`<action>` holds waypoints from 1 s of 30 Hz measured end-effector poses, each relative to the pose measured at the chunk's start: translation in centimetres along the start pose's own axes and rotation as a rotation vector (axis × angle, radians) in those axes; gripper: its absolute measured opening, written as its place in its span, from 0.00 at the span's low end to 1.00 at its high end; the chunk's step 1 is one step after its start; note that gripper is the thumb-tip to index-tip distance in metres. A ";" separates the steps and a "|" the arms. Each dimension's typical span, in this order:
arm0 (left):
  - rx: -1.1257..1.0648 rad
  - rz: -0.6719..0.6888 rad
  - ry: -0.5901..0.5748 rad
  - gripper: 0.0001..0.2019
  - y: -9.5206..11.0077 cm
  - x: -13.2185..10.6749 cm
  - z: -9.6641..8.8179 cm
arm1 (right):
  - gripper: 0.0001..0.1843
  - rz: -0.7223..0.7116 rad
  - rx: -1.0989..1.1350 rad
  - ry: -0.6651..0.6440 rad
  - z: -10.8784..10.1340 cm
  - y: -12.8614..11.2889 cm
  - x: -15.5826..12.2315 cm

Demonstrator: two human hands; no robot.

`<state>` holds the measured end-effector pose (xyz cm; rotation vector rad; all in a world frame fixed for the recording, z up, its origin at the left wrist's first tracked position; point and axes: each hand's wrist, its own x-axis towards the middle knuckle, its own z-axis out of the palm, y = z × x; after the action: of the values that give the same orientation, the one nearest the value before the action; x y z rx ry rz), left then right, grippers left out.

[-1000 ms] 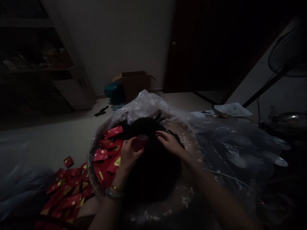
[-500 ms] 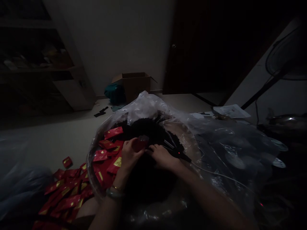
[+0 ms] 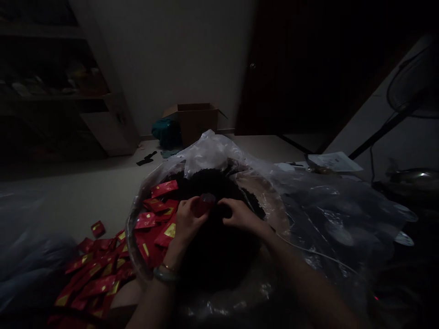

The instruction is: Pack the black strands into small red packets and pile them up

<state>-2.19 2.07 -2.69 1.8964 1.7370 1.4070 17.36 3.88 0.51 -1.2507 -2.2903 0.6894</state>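
Observation:
My left hand [image 3: 188, 221] is closed around a small red packet [image 3: 202, 205], whose clear or greyish top points up and away from me. Just to its right, my right hand [image 3: 240, 215] curves its fingers and thumb toward each other. Something dark shows between them, but I cannot tell it from the heap behind. Both hands are over a heap of dark, loose, leaf-like material [image 3: 212, 180] in a wide round container lined with clear plastic [image 3: 209, 146]. Red packets with gold labels [image 3: 146, 220] lie inside the container's left side.
More red packets [image 3: 99, 265] are piled outside at the left, and a single one [image 3: 98, 228] lies on the floor. A white cable [image 3: 315, 251] crosses the plastic sheet at right. Farther back are an open cardboard box [image 3: 197, 121], a teal bag [image 3: 166, 132] and a fan [image 3: 411, 87].
My right hand has lifted from the heap, its fingers now curled near the packet. The black tool with a red light beside it is now hidden. My left hand keeps the packet.

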 end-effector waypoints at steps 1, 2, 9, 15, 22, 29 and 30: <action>-0.001 0.000 -0.007 0.21 0.0 0.0 0.0 | 0.20 -0.001 0.075 0.037 -0.6 0.0 0.0; -0.003 0.002 -0.013 0.20 0.1 0.0 -0.1 | 0.20 0.007 0.129 0.066 -1.1 0.0 0.0; -0.003 0.058 -0.067 0.21 0.5 -0.2 -0.1 | 0.17 0.068 0.318 0.306 -3.8 -1.4 -0.6; -0.011 0.106 -0.102 0.23 0.8 -1.0 0.7 | 0.17 -0.012 0.448 0.536 -1.7 -2.2 -0.2; -0.068 0.078 -0.040 0.22 0.7 -1.2 1.1 | 0.16 -0.089 0.310 0.493 -0.9 -3.1 -0.4; -0.077 0.049 -0.068 0.21 1.0 -1.4 1.1 | 0.05 -0.168 0.185 0.458 -0.9 -3.0 -0.4; -0.072 0.058 -0.077 0.21 1.1 -1.4 1.1 | 0.05 -0.179 0.173 0.447 -0.8 -2.9 -0.4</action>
<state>-0.45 1.02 -3.25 1.9498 1.5875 1.3778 16.13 2.35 2.83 -0.9874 -1.9018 0.4746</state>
